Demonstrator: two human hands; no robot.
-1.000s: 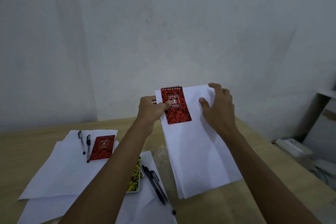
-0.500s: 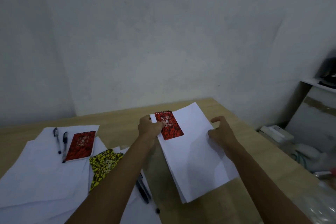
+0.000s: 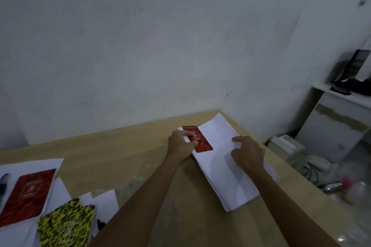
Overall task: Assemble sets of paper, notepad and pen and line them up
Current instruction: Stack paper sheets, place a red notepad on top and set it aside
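While the left hand (image 3: 181,143) pinches the red notepad (image 3: 197,139) against the top-left corner of the white paper stack (image 3: 226,168), the right hand (image 3: 248,151) rests curled on the stack's right side. Stack lies on the wooden surface (image 3: 124,152) near its far right corner. Second red notepad (image 3: 27,196) and yellow notepad (image 3: 66,224) sit on loose sheets far left.

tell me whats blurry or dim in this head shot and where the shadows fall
Head view: dim, flat light with a grey cast on the wall. The yellow notepad at bottom left and the clutter at the right edge are smeared. The red notepad on the paper stack stays fairly sharp. The right hand casts a soft shadow on the paper to its left. Wide-angle lens bends the table edge.
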